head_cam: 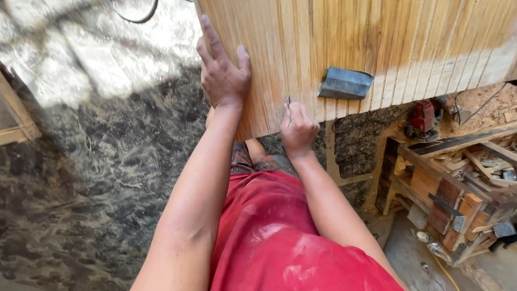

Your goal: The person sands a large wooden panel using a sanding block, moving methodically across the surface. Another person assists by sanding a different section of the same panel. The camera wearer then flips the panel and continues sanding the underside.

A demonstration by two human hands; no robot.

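A large slatted wooden panel of pale and orange-brown strips fills the upper right. My left hand lies flat on its near left corner, fingers spread. My right hand is closed around a small thin metal tool, whose tip touches the panel near its front edge. A grey folded piece of sandpaper or block rests on the panel to the right of my right hand. Below are my red dusty shirt and patterned shorts.
The floor is dark, mottled and dusty, with pale stone at top left. A red power tool sits on sawdust at right. A rack of wood offcuts stands at lower right. A wooden frame edge shows at far left.
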